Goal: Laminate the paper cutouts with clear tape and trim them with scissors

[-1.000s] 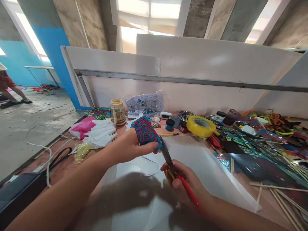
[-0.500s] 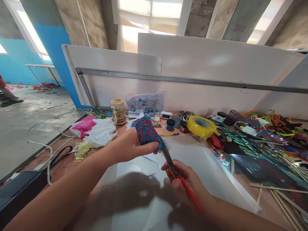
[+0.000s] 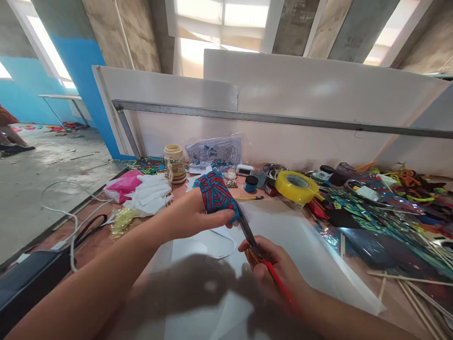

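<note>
My left hand (image 3: 201, 212) is closed on a blue sheet with red and dark line patterns (image 3: 215, 193), its thumb pressed along the lower edge. The sheet is curved over the fingers, and its material I cannot tell. My right hand (image 3: 271, 262) grips scissors (image 3: 251, 238) with red and yellow handles. Their dark blades point up and left and meet the right edge of the patterned sheet. How far the blades are apart cannot be made out. Beneath both hands lies a large white sheet (image 3: 283, 231), with a cut paper piece (image 3: 222, 241) on it.
Behind stand a glass jar (image 3: 174, 165), a small blue pot (image 3: 250, 183) and a yellow tape roll (image 3: 296, 185). White and pink plastic (image 3: 146, 191) lies left, near a black box (image 3: 31, 278) with white cables. Wooden sticks (image 3: 417, 293) and strips crowd the right. A person's legs (image 3: 12, 134) show far left.
Both hands, the patterned sheet and the scissors are almost unchanged in place. At far left, the person's legs have shifted a little.
</note>
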### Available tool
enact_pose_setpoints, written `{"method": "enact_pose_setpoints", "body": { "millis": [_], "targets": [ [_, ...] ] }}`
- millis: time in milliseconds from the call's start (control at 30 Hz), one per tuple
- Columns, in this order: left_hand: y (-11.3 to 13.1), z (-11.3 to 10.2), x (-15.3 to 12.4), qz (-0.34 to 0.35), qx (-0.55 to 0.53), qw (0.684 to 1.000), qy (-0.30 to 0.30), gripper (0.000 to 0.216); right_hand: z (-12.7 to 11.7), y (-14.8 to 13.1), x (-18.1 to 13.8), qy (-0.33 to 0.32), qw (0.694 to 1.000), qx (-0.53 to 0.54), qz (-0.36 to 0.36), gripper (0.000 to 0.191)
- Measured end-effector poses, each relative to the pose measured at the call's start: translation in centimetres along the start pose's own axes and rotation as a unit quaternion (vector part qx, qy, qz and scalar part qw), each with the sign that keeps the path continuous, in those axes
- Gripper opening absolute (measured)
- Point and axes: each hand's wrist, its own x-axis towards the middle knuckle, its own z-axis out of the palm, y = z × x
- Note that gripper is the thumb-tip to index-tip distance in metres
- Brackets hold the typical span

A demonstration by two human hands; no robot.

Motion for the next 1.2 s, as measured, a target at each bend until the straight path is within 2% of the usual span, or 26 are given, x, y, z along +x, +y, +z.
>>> {"method": "enact_pose_setpoints", "body": {
  "millis": [233,533,767,933,1200],
  "targets": [
    [0.1,0.0,-0.1,-0.006,-0.022,1.0,-0.002,0.024,0.0,-0.1,0.1,0.014,1.0,-0.009,-0.013,0.069],
    [0.3,-0.1,-0.1,0.008,-0.014,1.0,-0.007,0.024,0.1,-0.4,0.0,0.02,1.0,0.005,0.0,0.074],
    [0.2,0.1,-0.2,-0.02,-0.041,0.999,-0.005,0.024,0.3,-0.8,-0.2,0.023,1.0,0.012,0.014,0.076],
    [0.2,0.1,-0.2,-0.039,-0.046,0.998,-0.006,0.025,0.4,-1.1,-0.2,0.03,0.999,0.013,0.012,0.07],
    [-0.1,0.2,-0.3,-0.032,-0.069,0.997,-0.006,0.023,0.3,-0.8,-0.2,0.024,1.0,0.0,-0.002,0.068]
  ]
}}
